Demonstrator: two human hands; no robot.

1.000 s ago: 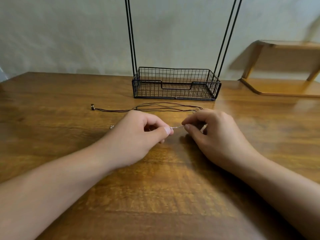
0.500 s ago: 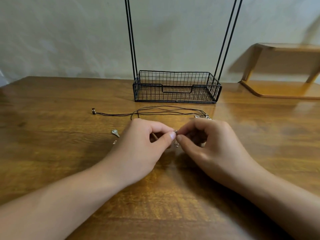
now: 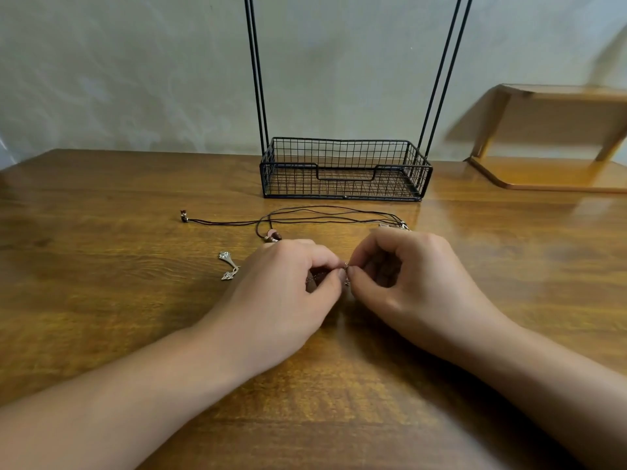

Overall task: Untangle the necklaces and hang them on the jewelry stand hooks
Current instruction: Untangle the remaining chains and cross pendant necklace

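Both hands, left hand (image 3: 285, 290) and right hand (image 3: 407, 283), pinch one fine silver chain (image 3: 346, 266) fingertip-to-fingertip above the wooden table (image 3: 101, 300); black cord necklace (image 3: 322, 215) lies beyond.

The jewelry stand (image 3: 346, 171) is black wire in a grid pattern. The cord necklace (image 3: 322, 215) is dark brown with a pinkish-red bead. The pendants (image 3: 228, 264) are silver. The table (image 3: 101, 300) is amber-brown, streaked with woodgrain. The wall (image 3: 135, 79) is mottled off-white.
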